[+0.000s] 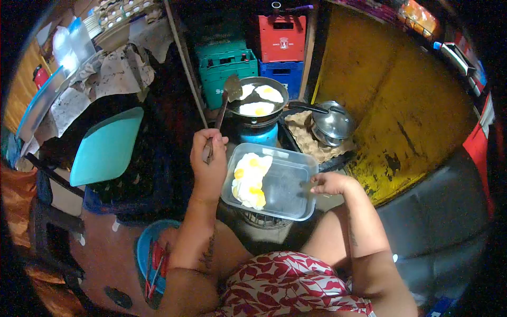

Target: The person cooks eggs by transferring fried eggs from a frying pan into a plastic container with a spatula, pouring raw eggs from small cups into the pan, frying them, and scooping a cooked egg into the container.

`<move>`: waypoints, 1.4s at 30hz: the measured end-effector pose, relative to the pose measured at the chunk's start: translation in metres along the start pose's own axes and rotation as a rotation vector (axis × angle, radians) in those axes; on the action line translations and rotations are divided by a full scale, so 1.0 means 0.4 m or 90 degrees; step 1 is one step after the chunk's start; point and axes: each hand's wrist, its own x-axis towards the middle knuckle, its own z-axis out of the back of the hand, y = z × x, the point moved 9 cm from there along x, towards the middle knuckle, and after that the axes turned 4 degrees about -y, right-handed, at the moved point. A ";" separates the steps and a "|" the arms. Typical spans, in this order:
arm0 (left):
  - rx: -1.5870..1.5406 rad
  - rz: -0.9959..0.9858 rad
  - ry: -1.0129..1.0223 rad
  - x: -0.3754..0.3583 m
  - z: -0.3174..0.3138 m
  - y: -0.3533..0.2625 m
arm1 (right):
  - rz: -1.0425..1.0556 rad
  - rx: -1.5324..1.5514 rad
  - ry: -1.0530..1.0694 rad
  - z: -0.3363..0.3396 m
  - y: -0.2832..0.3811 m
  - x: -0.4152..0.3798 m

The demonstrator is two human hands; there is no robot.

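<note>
My left hand (209,158) is closed around the handle of a spatula (225,105), its flat blade raised beside the left rim of the frying pan (288,94). Several fried eggs (257,109) with white edges and yellow yolks lie in the pan. Below it, a clear plastic container (288,190) holds more fried eggs (250,179), heaped on its left side. My right hand (335,184) pinches the container's right edge. The container is roughly level above my lap.
The pan sits on a burner over a blue gas cylinder (259,135). A lidded metal pot (334,124) rests on an egg tray (303,138) at right. Green (222,79) and red crates (281,39) stand behind. A turquoise lid (108,148) lies left; a blue basin (143,248) is lower left.
</note>
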 end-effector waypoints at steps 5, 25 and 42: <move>-0.023 -0.015 -0.012 0.007 0.006 0.021 | -0.025 -0.038 0.004 0.001 -0.005 0.001; -0.064 0.037 -0.023 0.007 0.004 0.046 | -0.020 -0.012 -0.005 0.003 -0.007 -0.011; -0.081 0.058 -0.040 0.010 0.014 0.059 | -0.024 -0.020 -0.005 0.011 0.011 -0.023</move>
